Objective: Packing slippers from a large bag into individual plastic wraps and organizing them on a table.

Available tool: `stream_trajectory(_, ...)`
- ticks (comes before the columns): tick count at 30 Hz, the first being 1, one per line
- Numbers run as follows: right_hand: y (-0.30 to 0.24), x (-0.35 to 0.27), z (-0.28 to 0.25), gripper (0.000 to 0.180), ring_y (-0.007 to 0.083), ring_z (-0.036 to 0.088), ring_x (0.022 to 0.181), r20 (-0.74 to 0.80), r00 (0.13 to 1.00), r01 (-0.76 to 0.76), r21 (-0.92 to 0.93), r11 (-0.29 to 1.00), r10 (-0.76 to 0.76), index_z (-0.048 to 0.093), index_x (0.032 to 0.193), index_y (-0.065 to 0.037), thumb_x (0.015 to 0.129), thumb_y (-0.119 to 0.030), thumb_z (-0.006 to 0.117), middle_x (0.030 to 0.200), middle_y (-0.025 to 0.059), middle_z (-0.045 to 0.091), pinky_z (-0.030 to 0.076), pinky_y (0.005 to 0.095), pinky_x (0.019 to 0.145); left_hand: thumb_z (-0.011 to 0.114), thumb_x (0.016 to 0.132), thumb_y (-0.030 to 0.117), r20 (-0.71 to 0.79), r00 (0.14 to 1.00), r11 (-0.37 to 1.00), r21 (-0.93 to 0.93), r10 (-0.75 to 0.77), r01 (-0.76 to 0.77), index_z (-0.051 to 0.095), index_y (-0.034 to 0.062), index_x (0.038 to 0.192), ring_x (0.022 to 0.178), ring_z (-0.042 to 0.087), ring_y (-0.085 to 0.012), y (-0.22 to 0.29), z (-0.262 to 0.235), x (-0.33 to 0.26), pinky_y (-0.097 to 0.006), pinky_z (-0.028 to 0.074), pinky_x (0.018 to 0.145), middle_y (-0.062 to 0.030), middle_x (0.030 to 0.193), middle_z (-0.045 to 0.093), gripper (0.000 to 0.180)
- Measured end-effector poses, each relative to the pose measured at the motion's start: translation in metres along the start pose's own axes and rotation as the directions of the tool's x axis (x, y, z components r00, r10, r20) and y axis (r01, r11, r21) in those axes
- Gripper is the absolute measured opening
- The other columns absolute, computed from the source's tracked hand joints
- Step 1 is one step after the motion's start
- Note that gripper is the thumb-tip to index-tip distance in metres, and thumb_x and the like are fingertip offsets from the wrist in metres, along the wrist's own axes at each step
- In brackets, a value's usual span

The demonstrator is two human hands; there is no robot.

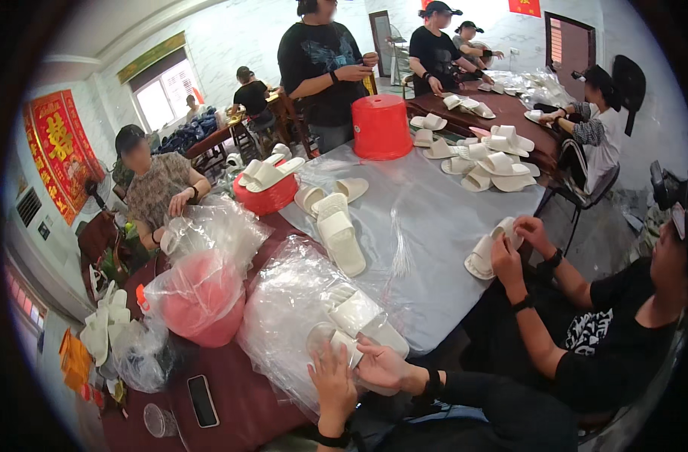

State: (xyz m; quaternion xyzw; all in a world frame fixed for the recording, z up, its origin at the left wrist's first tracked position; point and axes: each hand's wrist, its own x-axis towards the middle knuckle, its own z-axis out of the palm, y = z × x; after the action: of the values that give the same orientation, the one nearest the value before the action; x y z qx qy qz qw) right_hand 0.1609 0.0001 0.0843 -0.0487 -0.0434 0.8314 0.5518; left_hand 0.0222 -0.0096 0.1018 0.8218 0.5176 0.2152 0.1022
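Observation:
Near the front edge of the table, a white slide slipper [347, 345] is between my two hands. My right hand [385, 367] is closed on its side, the thumb near the strap. Against its left side rests my left hand [333, 383], fingers stretched out and spread, touching the slipper and the plastic. A second white slipper [359, 310] lies just beyond, toe end toward my right. Clear plastic bags [283, 301] are heaped under and left of the slippers. My right palm and part of the nearer slipper are hidden.
A plastic-wrapped red container [204, 297], phone [203, 401] and clear cup [160, 420] are on my left. More slippers [342, 233] lie ahead, with an upturned red stool [381, 128] beyond. A co-worker's hands [513, 252] hold slippers at my right; other people stand or sit around.

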Motion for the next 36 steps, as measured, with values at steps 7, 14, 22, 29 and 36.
stream_trajectory(7,0.005,0.000,-0.003,0.073,0.0161,0.042,0.114,0.013,1.000,0.003,-0.369,0.929,0.002,0.008,0.143,-0.014,0.081,0.009,0.040,0.136,0.0079,0.034,0.038,0.0280,0.090,0.038,0.090,0.015,-0.075,0.997,0.955,-0.294,0.004,-0.026,0.039,0.0120,0.134,0.129,0.023,-0.0392,-0.011,0.000,0.001,-0.052,0.014,0.104,-0.0153,0.142,0.027,0.044)
stream_trajectory(14,0.016,0.009,-0.012,0.070,0.0201,0.045,0.111,-0.134,0.988,0.000,-0.504,0.864,-0.079,0.002,0.143,-0.012,0.086,0.004,0.040,0.132,0.0128,0.036,0.040,0.0322,0.089,0.040,0.090,0.014,-0.026,0.984,0.941,-0.290,0.175,-0.175,0.043,0.0132,0.132,0.130,0.024,-0.0370,-0.009,-0.008,-0.001,-0.050,0.013,0.105,-0.0162,0.141,0.029,0.042)
stream_trajectory(22,0.015,0.016,-0.001,0.060,0.0224,0.046,0.112,-0.112,0.973,0.125,-0.476,0.870,-0.201,0.028,0.135,-0.012,0.092,-0.054,0.028,0.124,0.0115,0.044,0.040,0.0341,0.093,0.044,0.088,0.012,-0.019,0.963,0.898,-0.356,0.269,-0.258,0.044,0.0112,0.130,0.128,0.025,-0.0391,0.008,-0.008,-0.005,-0.046,0.018,0.105,-0.0180,0.139,0.032,0.042)
stream_trajectory(29,0.003,0.011,0.014,0.060,0.0252,0.032,0.127,0.160,0.964,0.264,-0.520,0.812,-0.211,0.015,0.140,-0.012,0.094,-0.050,0.021,0.138,0.0119,0.033,0.024,0.0403,0.106,0.059,0.082,0.022,-0.313,0.948,0.895,-0.435,-0.052,-0.095,0.033,0.0090,0.136,0.134,0.013,-0.0352,-0.007,-0.003,-0.006,-0.046,0.013,0.107,-0.0206,0.144,0.017,0.062)
stream_trajectory(36,-0.001,0.011,0.023,0.056,0.0237,0.038,0.123,0.019,0.985,0.172,-0.160,0.972,-0.171,0.026,0.136,-0.012,0.093,-0.048,0.030,0.135,0.0074,0.039,0.028,0.0392,0.103,0.053,0.089,0.012,0.115,0.916,-0.132,-0.989,-0.383,0.069,0.019,0.0030,0.139,0.090,0.054,-0.0119,-0.052,0.036,-0.004,-0.022,0.046,0.075,-0.0134,0.127,0.046,0.060)
